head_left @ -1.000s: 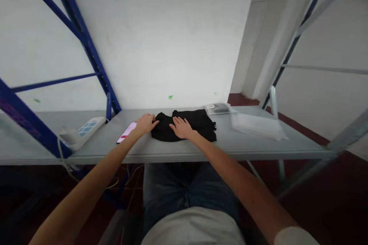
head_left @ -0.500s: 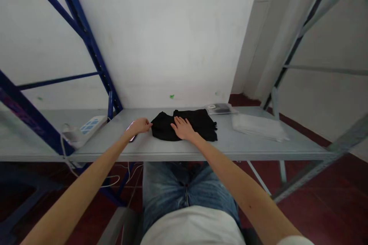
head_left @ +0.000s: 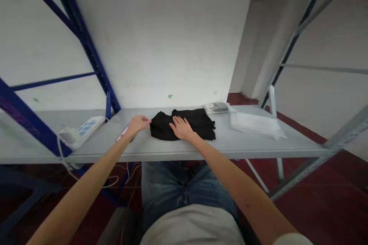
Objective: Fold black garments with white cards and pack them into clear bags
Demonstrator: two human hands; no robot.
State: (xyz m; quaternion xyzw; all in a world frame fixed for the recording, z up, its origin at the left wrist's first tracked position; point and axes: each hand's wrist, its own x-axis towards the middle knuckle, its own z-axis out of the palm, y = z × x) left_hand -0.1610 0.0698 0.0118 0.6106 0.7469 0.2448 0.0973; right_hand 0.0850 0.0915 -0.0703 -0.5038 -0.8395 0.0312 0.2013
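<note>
A black cloth garment (head_left: 198,122) lies spread on the grey tabletop (head_left: 224,147) in front of me; its exact kind I cannot make out. At its left end, my left hand (head_left: 139,123) pinches the edge of the fabric between thumb and fingers. My right hand (head_left: 182,128) rests flat on the middle of the garment, fingers stretched out and pointing away from me. Partly covered by my left wrist is a phone (head_left: 122,134) lying on the table.
A white power strip (head_left: 89,126) with a plugged-in adapter sits at the left. Clear packaged dark cloth (head_left: 217,107) lies at the back, with white plastic bags (head_left: 255,124) to its right. Blue metal posts (head_left: 86,42) and a grey frame (head_left: 304,172) flank the table.
The view has shifted slightly. My left hand stays at the garment's left edge, and more of the phone shows beside the wrist. My right hand remains flat on the fabric.
</note>
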